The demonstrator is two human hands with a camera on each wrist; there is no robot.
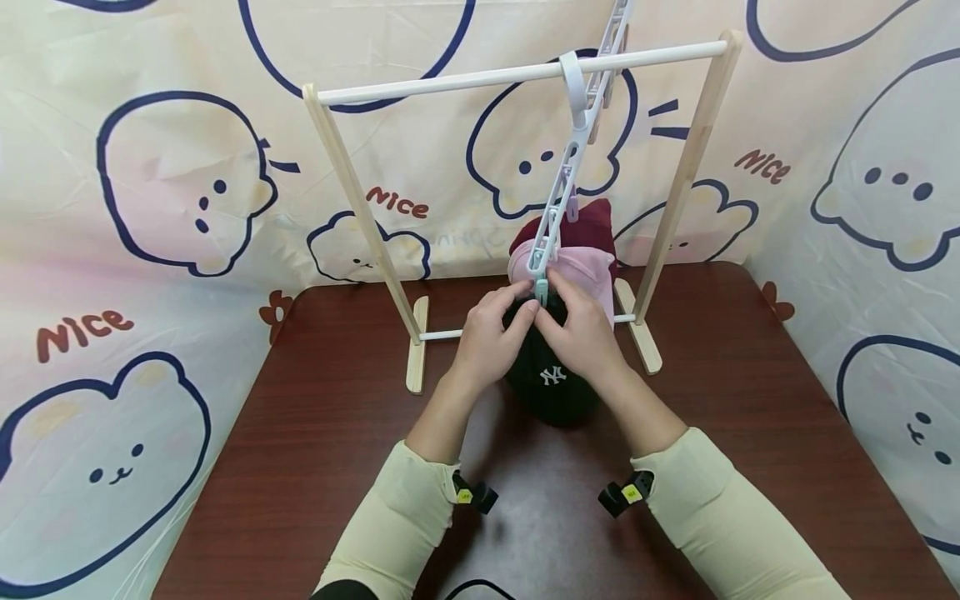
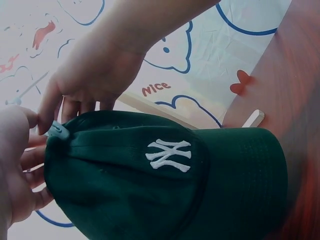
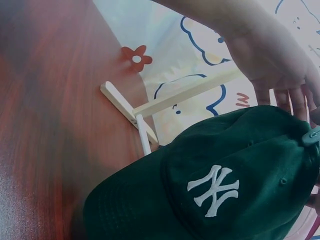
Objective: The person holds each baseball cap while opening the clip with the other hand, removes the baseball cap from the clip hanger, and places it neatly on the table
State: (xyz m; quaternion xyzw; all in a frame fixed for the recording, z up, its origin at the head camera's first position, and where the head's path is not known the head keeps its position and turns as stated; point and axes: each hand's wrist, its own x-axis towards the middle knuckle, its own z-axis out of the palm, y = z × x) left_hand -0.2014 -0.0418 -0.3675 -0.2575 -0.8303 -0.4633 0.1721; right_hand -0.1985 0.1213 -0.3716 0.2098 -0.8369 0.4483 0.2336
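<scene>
A dark green cap (image 1: 553,404) with a white embroidered logo (image 2: 170,155) hangs by the top of its crown, brim toward me. A pale blue-green clothes clip (image 1: 541,292) bites that crown, at the near end of a long light-coloured clip hanger (image 1: 562,183). My left hand (image 1: 489,332) and right hand (image 1: 583,335) meet at the clip from either side, thumbs and index fingertips pinching around it. Other fingers pass behind the crown, partly hidden. Behind the green cap hang a pink cap (image 1: 588,268) and a maroon item (image 1: 597,218).
The hanger hooks over the white bar (image 1: 465,82) of a wooden rack, whose left foot (image 1: 415,367) and right foot (image 1: 641,337) stand on the brown table (image 1: 337,467). A patterned cloth (image 1: 247,50) lies close behind. A black cable (image 1: 480,583) lies at the front edge.
</scene>
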